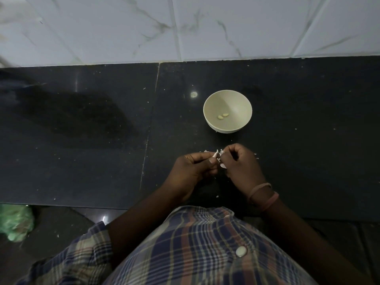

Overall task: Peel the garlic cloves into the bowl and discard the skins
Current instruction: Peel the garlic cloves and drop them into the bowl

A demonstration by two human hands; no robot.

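Table (82,140): polished black stone, speckled, one seam running 12 to 6 o'clock, white flecks scattered over it. Wall behind, at 12: glossy white marble-look tiles (102,27) with grey veins.

Bowl (227,111): one, round, smooth, pale cream, matte; stands on the table at 12 o'clock from the hands, apart from them. Inside: 2 peeled garlic cloves (222,116), small pale ovals, touching each other.

Left hand (193,167) and right hand (240,161): close together above the table. Both grips are clenched, pinching one garlic clove (218,159) between them. Papery white skin (223,166) curls out of the pinch; the clove itself is mostly hidden.

Right wrist: 2 pinkish bands (265,197). Plaid shirt (195,243), one white oval button. Crumpled green plastic (15,222) at 8 o'clock, blurred.
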